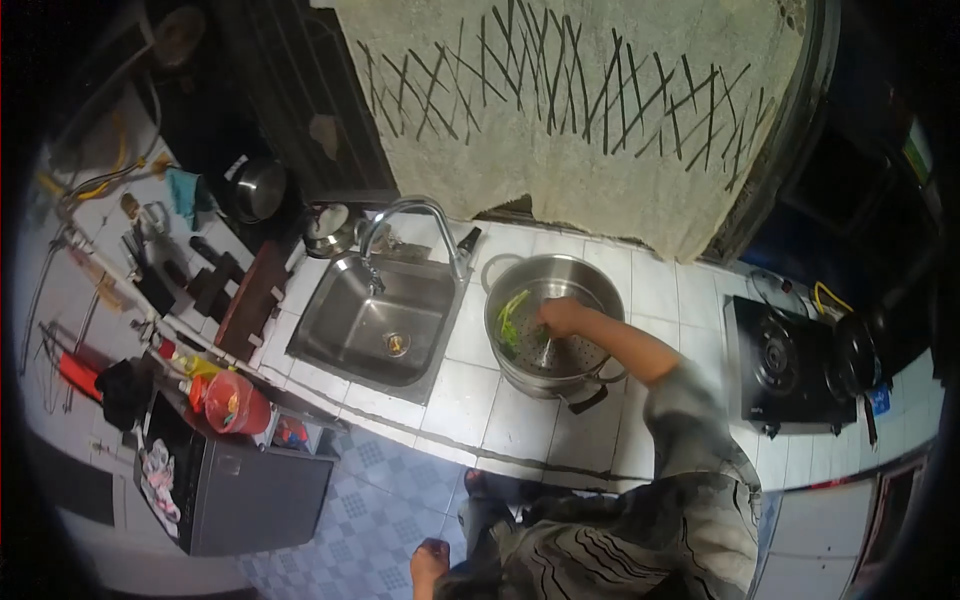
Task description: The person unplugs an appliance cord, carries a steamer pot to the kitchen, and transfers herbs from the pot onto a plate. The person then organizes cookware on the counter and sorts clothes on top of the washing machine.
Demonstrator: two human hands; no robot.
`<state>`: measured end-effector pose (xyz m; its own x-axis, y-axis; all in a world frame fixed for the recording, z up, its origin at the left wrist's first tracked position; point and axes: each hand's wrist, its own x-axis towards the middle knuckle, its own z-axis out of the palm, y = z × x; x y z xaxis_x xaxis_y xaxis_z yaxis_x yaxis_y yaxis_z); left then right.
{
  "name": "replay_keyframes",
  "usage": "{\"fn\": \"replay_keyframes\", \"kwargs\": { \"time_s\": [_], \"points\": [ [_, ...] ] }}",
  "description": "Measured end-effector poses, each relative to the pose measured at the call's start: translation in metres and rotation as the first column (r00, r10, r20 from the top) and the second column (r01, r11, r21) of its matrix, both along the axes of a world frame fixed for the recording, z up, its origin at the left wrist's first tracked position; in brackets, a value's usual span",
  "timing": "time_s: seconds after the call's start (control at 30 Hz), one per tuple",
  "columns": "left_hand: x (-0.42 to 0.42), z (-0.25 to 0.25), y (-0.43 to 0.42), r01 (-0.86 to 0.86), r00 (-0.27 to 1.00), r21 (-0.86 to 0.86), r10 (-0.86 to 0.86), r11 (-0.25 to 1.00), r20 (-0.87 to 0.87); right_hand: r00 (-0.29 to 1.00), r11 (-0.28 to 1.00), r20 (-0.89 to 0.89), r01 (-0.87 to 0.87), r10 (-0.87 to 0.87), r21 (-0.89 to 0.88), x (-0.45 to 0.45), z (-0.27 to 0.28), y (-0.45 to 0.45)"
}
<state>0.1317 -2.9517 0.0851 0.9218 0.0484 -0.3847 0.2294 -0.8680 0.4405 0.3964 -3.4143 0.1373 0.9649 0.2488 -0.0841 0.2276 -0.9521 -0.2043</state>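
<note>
On the white tiled counter stands a large metal steamer pot (585, 272) with a perforated inner tray. Green leafy stalks (511, 325) lie at the left inside it. My right hand (563, 317) reaches down into the pot, its fingers closed together; what they hold, if anything, is hidden beneath the hand. My left hand (431, 560) hangs low in front of the counter, over the floor, with its fingers curled and nothing visible in it.
Left of the pot is a metal sink (350, 320) with a curved faucet (408, 203). A black gas stove (790, 365) sits at the right. Knives and utensils hang on the left wall, above a red container (236, 402). A patterned curtain (560, 180) hangs behind the counter.
</note>
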Motion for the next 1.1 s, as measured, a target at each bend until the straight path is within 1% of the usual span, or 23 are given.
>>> {"fn": "replay_keyframes", "kwargs": {
  "time_s": [0.07, 0.13, 0.17, 0.23, 0.27, 0.33, 0.37, 0.43, 0.47, 0.53, 0.57, 0.6, 0.67, 0.7, 0.73, 0.77, 0.83, 0.87, 0.93, 0.97, 1.0, 1.07, 1.1],
  "points": [
    [0.04, 0.007, 0.014, 0.048, 0.997, 0.003, -0.048, 0.999, -0.062, 0.977, 0.991, -0.198, 0.049, -0.073, -0.124, 0.005, -0.003, 0.006],
    [0.082, 0.005, 0.034, 0.172, 0.985, 0.02, -0.172, 0.985, -0.004, 0.973, 0.985, -0.199, 0.087, -0.116, -0.149, 0.007, -0.003, 0.011],
    [0.106, 0.003, 0.044, 0.199, 0.98, 0.017, -0.199, 0.98, -0.003, 0.958, 0.981, -0.21, 0.191, -0.194, -0.034, 0.006, -0.001, 0.019],
    [0.146, 0.001, 0.065, 0.332, 0.933, 0.05, -0.336, 0.942, 0.13, 0.912, 0.917, -0.283, 0.356, -0.298, 0.181, 0.0, 0.009, 0.041],
    [0.164, 0.012, 0.065, 0.395, 0.891, 0.124, -0.412, 0.91, 0.191, 0.9, 0.903, -0.292, 0.386, -0.324, 0.189, 0.002, -0.001, 0.049],
    [0.194, 0.022, 0.065, 0.404, 0.863, 0.1, -0.415, 0.909, 0.287, 0.835, 0.821, -0.385, 0.507, -0.393, 0.262, 0.006, -0.027, 0.063],
    [0.206, 0.025, 0.059, 0.421, 0.855, 0.097, -0.43, 0.902, 0.29, 0.828, 0.813, -0.382, 0.522, -0.41, 0.26, 0.006, -0.028, 0.072],
    [0.219, 0.031, 0.049, 0.43, 0.837, 0.074, -0.428, 0.9, 0.342, 0.831, 0.813, 0.003, 0.544, -0.556, 0.208, 0.005, -0.028, 0.088],
    [0.221, 0.029, 0.045, 0.431, 0.838, 0.069, -0.427, 0.9, 0.341, 0.831, 0.814, 0.003, 0.545, -0.557, 0.203, 0.008, -0.026, 0.085],
    [0.22, 0.023, 0.035, 0.416, 0.875, -0.004, -0.4, 0.909, 0.272, 0.839, 0.868, -0.312, 0.491, -0.447, 0.078, 0.016, -0.017, 0.075],
    [0.216, 0.023, 0.03, 0.424, 0.879, -0.037, -0.401, 0.905, 0.257, 0.84, 0.87, -0.312, 0.487, -0.444, 0.074, 0.017, -0.01, 0.071],
    [0.213, 0.02, 0.027, 0.418, 0.881, -0.04, -0.394, 0.908, 0.261, 0.847, 0.881, -0.309, 0.47, -0.432, 0.057, 0.016, -0.001, 0.066],
    [0.206, 0.015, 0.02, 0.366, 0.921, -0.097, -0.346, 0.926, 0.178, 0.86, 0.897, -0.302, 0.441, -0.411, 0.036, 0.023, 0.004, 0.054],
    [0.201, 0.014, 0.017, 0.326, 0.942, -0.085, -0.315, 0.942, 0.115, 0.935, 0.944, -0.134, 0.331, -0.328, -0.007, 0.027, -0.002, 0.045],
    [0.197, 0.012, 0.014, 0.318, 0.945, -0.083, -0.308, 0.944, 0.112, 0.974, 0.972, 0.03, 0.225, -0.223, -0.062, 0.03, -0.003, 0.041],
    [0.195, 0.008, 0.014, 0.335, 0.94, -0.079, -0.327, 0.939, 0.097, 0.976, 0.974, 0.029, 0.219, -0.218, -0.057, 0.033, -0.004, 0.037],
    [0.195, -0.008, 0.018, 0.374, 0.926, -0.064, -0.368, 0.925, 0.086, 0.988, 0.979, 0.098, -0.096, 0.115, -0.181, 0.043, -0.002, 0.032],
    [0.195, -0.004, 0.016, 0.361, 0.93, -0.056, -0.356, 0.931, 0.088, 0.986, 0.978, 0.103, -0.11, 0.129, -0.175, 0.043, 0.007, 0.034],
    [0.195, 0.005, 0.006, 0.36, 0.931, -0.034, -0.357, 0.932, 0.075, 0.987, 0.961, -0.083, -0.153, 0.137, -0.23, 0.042, 0.023, 0.035],
    [0.195, 0.008, 0.003, 0.352, 0.934, -0.016, -0.35, 0.936, 0.068, 0.99, 0.968, 0.003, -0.135, 0.139, -0.213, 0.044, 0.009, 0.032],
    [0.194, 0.008, 0.003, 0.328, 0.942, -0.008, -0.327, 0.945, 0.073, 0.986, 0.965, 0.012, -0.158, 0.164, -0.208, 0.043, -0.003, 0.026],
    [0.195, 0.007, 0.0, 0.4, 0.911, 0.016, -0.4, 0.916, 0.099, 0.996, 0.978, 0.001, -0.086, 0.088, -0.192, 0.044, 0.0, 0.026],
    [0.193, 0.006, -0.002, 0.388, 0.915, -0.018, -0.383, 0.921, 0.13, 0.994, 0.976, 0.006, -0.106, 0.109, -0.189, 0.05, 0.002, 0.029]
  ]
}}
